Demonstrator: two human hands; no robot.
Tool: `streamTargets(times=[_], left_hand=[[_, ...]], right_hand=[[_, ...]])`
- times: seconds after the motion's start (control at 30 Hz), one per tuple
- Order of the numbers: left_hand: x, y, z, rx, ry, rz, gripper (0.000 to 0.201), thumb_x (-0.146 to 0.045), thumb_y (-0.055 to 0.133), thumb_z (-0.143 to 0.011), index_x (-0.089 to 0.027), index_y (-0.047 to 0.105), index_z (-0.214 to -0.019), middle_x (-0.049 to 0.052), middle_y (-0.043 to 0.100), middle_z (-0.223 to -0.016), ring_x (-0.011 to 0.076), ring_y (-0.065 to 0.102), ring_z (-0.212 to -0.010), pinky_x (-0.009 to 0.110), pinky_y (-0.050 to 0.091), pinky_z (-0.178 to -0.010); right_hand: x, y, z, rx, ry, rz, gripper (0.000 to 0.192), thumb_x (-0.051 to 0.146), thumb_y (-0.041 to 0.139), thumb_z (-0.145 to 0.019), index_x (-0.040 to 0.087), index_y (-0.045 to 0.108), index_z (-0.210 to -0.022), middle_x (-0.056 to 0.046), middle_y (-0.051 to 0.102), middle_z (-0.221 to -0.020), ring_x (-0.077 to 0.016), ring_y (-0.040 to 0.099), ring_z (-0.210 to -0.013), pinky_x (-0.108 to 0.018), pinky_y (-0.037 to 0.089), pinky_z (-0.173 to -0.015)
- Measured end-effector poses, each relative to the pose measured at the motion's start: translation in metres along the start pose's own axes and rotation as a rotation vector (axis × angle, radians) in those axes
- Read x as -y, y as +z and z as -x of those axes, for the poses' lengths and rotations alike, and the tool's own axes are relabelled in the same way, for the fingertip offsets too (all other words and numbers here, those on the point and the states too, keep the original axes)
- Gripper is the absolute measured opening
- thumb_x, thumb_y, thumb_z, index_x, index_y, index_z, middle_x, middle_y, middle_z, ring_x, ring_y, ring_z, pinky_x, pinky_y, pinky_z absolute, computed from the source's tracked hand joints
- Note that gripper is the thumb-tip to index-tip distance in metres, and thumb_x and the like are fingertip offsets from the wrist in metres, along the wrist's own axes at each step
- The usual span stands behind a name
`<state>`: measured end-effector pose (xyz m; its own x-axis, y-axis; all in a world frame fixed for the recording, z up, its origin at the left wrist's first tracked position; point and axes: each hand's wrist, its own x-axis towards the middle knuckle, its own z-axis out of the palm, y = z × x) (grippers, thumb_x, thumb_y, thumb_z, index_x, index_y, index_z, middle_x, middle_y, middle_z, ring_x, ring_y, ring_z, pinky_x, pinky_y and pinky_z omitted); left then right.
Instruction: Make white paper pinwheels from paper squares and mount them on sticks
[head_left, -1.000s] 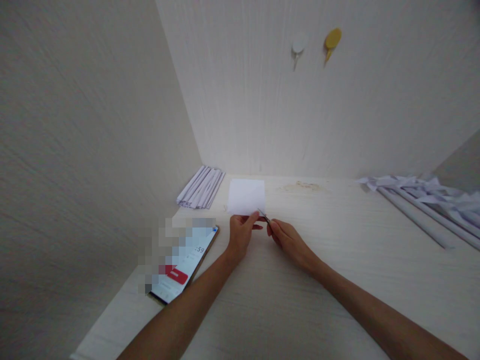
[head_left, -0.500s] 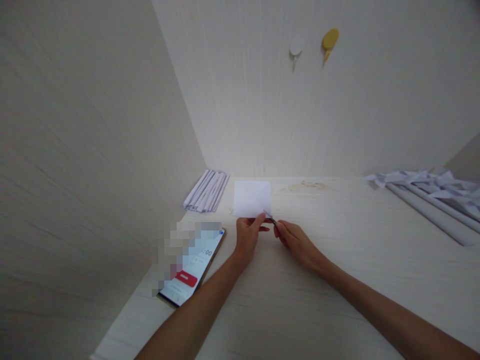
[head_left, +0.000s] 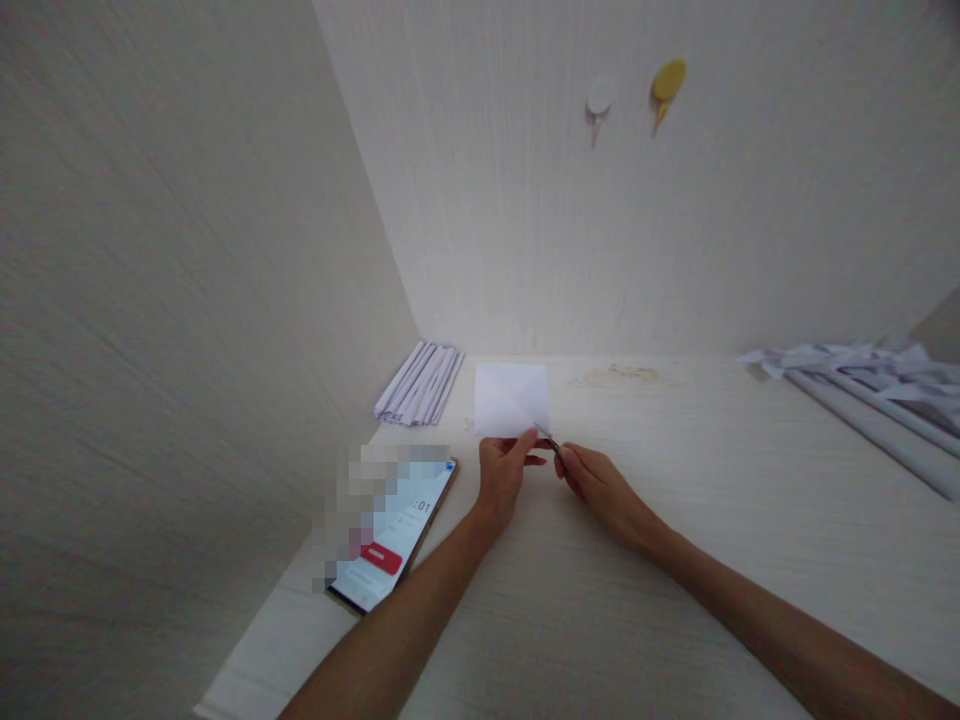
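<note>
The white sheet (head_left: 511,390) lay near the back of the pale table (head_left: 570,620), its near edge at the left hand (head_left: 501,478), whose thumb and fingers appeared to pinch it close to the near right corner, the other fingers loosely spread below. The right hand (head_left: 598,488) was closed around a slim dark tool (head_left: 552,442) — too small to tell whether scissors or something else — with the pointed tip at that same corner, just beside the left thumb. The step in hand looked to be close work with the tip on the sheet's edge; whether the tip had gone into the paper could not be told. A next move there called for a steady pinch and a tip kept clear of the thumb. A bundle of paper strips (head_left: 420,385) lay left of the sheet, a phone (head_left: 394,535) beside the left forearm, and paper rolls (head_left: 874,425) well apart to the right.
</note>
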<state>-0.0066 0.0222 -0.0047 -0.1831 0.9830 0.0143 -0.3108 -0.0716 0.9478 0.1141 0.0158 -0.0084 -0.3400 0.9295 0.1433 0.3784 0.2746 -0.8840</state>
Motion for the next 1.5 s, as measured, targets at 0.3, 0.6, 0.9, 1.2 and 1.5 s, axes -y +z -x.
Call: streamTargets(times=[0.3,0.6,0.9,1.2,1.5], left_hand=[[0.0016,-0.0018,-0.0008,0.005,-0.012,-0.004,0.016,-0.025,0.063,-0.059,-0.010,0.064,-0.063,0.006,0.064,-0.064,0.0148,0.061,-0.059,0.020,0.044,-0.045],[-0.0010,-0.0006,0.0011,0.002,-0.009,-0.003,0.015,-0.025,0.062,-0.059,-0.010,0.064,-0.063,0.006,0.065,-0.064,0.0147,0.060,-0.059,0.021,0.043,-0.046],[-0.0006,-0.0028,-0.0015,-0.081,0.018,0.013,0.017,-0.026,0.064,-0.057,-0.010,0.063,-0.064,0.004,0.065,-0.062,0.0145,0.060,-0.056,0.022,0.046,-0.046],[0.0018,-0.0028,-0.0020,-0.130,0.062,0.024,0.022,-0.026,0.065,-0.057,-0.011,0.062,-0.073,0.002,0.065,-0.067,0.0135,0.060,-0.056,0.021,0.047,-0.044],[0.0012,-0.0022,0.0000,-0.096,0.045,-0.002,0.022,-0.025,0.065,-0.056,-0.012,0.064,-0.073,0.003,0.066,-0.067,0.0136,0.059,-0.057,0.022,0.048,-0.046]], right_hand=[[0.0021,-0.0003,0.0006,-0.012,-0.016,0.021,0.036,0.038,0.022,-0.083,0.019,0.039,-0.058,0.003,0.035,-0.050,-0.0109,0.034,-0.047,-0.023,0.027,-0.046],[0.0034,0.0009,0.0019,-0.063,-0.049,0.076,0.037,0.037,0.022,-0.084,0.019,0.037,-0.056,0.001,0.039,-0.053,-0.0121,0.038,-0.052,-0.024,0.030,-0.051],[0.0015,-0.0001,0.0024,-0.041,-0.047,0.109,0.037,0.037,0.021,-0.084,0.019,0.039,-0.057,0.002,0.039,-0.052,-0.0119,0.038,-0.050,-0.024,0.030,-0.050],[0.0006,0.0008,0.0010,-0.031,-0.014,0.055,0.037,0.039,0.022,-0.084,0.019,0.040,-0.058,0.003,0.037,-0.050,-0.0110,0.035,-0.047,-0.023,0.028,-0.047],[0.0012,0.0003,0.0020,-0.039,-0.011,0.019,0.037,0.040,0.023,-0.084,0.019,0.041,-0.060,0.003,0.036,-0.050,-0.0104,0.034,-0.046,-0.023,0.027,-0.045]])
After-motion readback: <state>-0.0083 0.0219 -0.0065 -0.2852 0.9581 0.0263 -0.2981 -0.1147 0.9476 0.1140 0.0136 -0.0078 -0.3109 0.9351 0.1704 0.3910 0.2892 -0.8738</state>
